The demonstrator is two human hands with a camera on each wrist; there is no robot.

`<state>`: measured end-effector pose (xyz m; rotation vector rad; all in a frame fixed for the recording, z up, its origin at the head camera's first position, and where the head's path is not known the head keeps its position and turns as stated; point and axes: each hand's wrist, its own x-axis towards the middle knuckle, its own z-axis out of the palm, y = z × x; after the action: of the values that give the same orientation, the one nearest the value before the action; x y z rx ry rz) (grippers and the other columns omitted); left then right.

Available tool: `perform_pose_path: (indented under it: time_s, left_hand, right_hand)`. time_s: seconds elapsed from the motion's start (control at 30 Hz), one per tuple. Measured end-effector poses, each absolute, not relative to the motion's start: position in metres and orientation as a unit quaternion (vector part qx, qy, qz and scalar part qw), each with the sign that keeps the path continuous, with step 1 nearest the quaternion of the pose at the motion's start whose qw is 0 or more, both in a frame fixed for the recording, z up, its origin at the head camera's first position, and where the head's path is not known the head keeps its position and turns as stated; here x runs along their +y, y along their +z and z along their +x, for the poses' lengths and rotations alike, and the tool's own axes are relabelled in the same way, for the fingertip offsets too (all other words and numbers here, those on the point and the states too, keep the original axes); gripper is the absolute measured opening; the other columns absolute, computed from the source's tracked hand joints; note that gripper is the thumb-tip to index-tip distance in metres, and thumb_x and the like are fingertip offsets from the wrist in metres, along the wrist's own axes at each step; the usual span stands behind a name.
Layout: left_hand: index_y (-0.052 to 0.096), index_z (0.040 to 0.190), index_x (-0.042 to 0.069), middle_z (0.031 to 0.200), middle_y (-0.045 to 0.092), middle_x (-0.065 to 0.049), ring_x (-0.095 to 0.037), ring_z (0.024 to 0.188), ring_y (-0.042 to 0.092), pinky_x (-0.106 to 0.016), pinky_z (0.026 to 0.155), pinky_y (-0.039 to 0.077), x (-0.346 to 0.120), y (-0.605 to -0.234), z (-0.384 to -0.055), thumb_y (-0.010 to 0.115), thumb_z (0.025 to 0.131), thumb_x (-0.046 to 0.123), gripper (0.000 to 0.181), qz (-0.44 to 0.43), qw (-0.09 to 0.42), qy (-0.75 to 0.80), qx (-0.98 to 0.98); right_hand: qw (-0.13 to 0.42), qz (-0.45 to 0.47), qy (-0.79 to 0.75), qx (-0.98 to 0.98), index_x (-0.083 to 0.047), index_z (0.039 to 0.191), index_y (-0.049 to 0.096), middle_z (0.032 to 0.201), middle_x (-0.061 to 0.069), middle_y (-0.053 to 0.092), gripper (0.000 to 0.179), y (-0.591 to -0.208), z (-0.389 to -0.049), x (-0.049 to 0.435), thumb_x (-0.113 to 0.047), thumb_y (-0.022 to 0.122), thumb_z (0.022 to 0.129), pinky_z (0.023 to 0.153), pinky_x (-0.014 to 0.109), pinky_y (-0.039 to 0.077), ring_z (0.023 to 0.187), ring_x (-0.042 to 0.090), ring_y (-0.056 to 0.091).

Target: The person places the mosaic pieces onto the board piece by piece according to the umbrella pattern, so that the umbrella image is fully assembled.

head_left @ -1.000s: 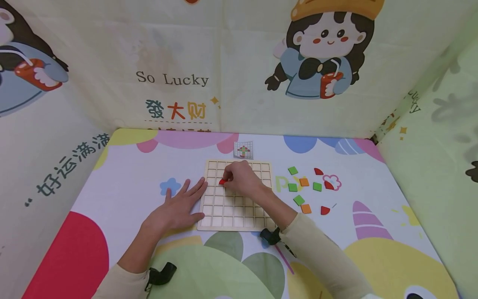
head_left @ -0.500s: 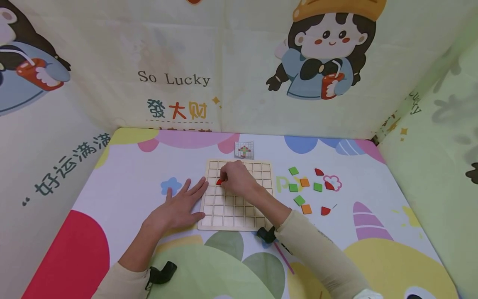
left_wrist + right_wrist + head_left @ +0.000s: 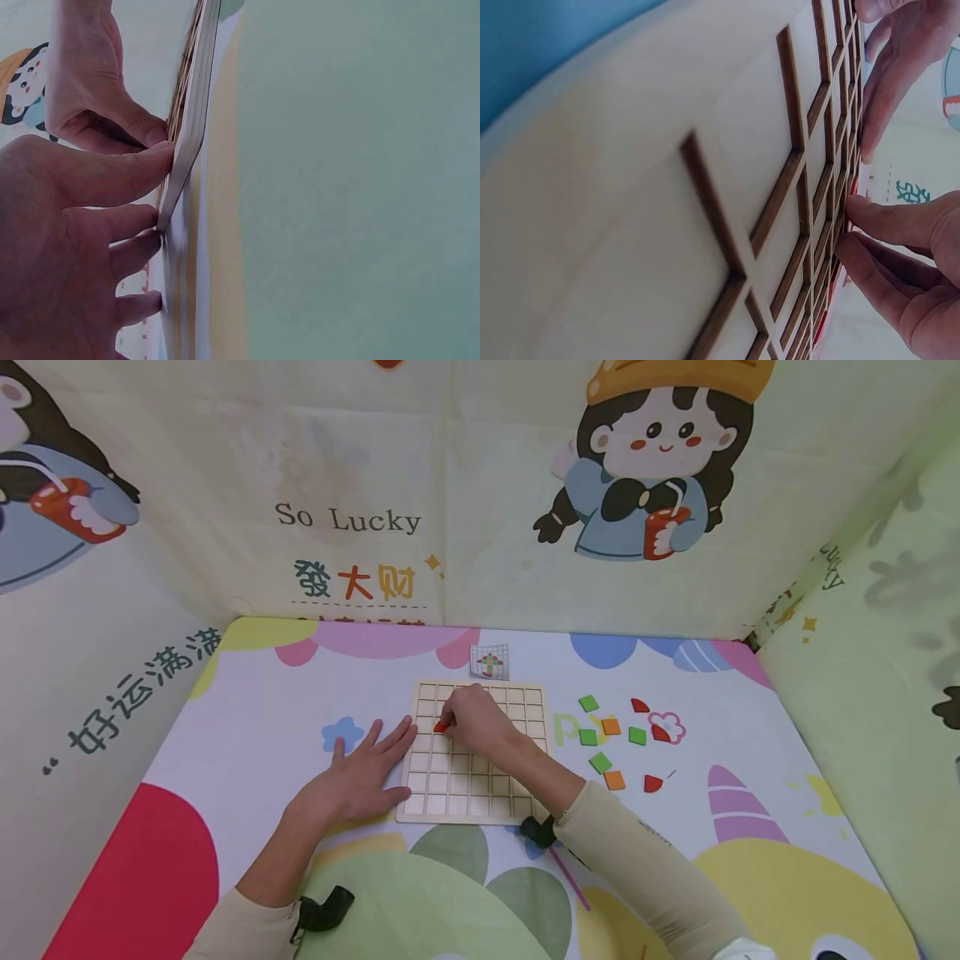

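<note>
A pale wooden board with a grid of square cells lies on the table. In its upper left part sits a red quarter-circle tile, partly covered by my right hand, whose thumb and fingers pinch it down at the grid. The right wrist view has those fingertips close together against the board's surface, with bits of red beside them. My left hand lies spread along the board's left side, thumb and fingertips at the edge; the left wrist view shows its thumb on the board's rim.
Right of the board lie loose tiles: several green squares, two orange squares and three red quarter-circles. A small pattern card lies beyond the far edge. Printed cloth walls stand behind and at both sides.
My right hand has shifted slightly left across the board, and the red tile moved a little left with it. The left hand stays at the board's edge.
</note>
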<state>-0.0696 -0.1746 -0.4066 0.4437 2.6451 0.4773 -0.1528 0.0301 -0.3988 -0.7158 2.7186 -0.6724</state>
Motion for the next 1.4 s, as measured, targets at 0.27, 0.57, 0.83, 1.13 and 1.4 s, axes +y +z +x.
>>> perform_pose_path:
  time_s: [0.27,0.57,0.83,1.13,1.4]
  left_hand:
    - [0.021,0.168,0.018,0.177,0.014,0.0,-0.045,0.161,0.01,-0.086,0.113,0.006,-0.173,-0.408,-0.07,0.068,0.097,0.037,0.087,0.158,0.211,0.174,0.949]
    - [0.022,0.168,0.018,0.176,0.015,-0.001,-0.046,0.16,0.012,-0.086,0.112,0.007,-0.173,-0.41,-0.07,0.069,0.097,0.038,0.087,0.16,0.209,0.168,0.95]
    - [0.022,0.168,0.018,0.176,0.015,-0.001,-0.046,0.16,0.012,-0.086,0.112,0.008,-0.173,-0.412,-0.07,0.068,0.097,0.038,0.087,0.161,0.205,0.169,0.95]
    - [0.022,0.168,0.018,0.177,0.015,-0.001,-0.046,0.16,0.011,-0.086,0.112,0.007,-0.172,-0.409,-0.07,0.067,0.098,0.038,0.086,0.161,0.206,0.172,0.95]
    - [0.02,0.168,0.018,0.177,0.013,0.0,-0.045,0.161,0.01,-0.086,0.113,0.006,-0.172,-0.408,-0.069,0.067,0.097,0.038,0.087,0.157,0.208,0.171,0.95]
  right_hand:
    - [0.122,-0.249,-0.243,0.93,-0.008,0.091,0.084,0.087,0.003,0.079,0.011,-0.402,-0.153,0.034,0.001,0.077,0.09,0.073,0.024,0.056,0.082,0.014,0.064]
    - [0.117,-0.249,-0.263,0.925,-0.007,0.093,0.084,0.087,0.004,0.078,0.009,-0.403,-0.151,0.039,-0.001,0.079,0.089,0.072,0.024,0.055,0.078,0.014,0.062]
    - [0.122,-0.243,-0.267,0.925,-0.007,0.094,0.083,0.085,0.003,0.075,0.008,-0.402,-0.151,0.04,-0.001,0.079,0.089,0.072,0.025,0.055,0.078,0.015,0.061]
    - [0.112,-0.251,-0.273,0.922,-0.006,0.094,0.083,0.09,0.004,0.079,0.01,-0.401,-0.151,0.045,0.0,0.077,0.089,0.077,0.026,0.058,0.081,0.014,0.065]
    - [0.11,-0.24,-0.296,0.918,-0.006,0.099,0.083,0.09,0.004,0.079,0.012,-0.387,-0.152,0.065,-0.002,0.076,0.089,0.074,0.028,0.059,0.079,0.014,0.07]
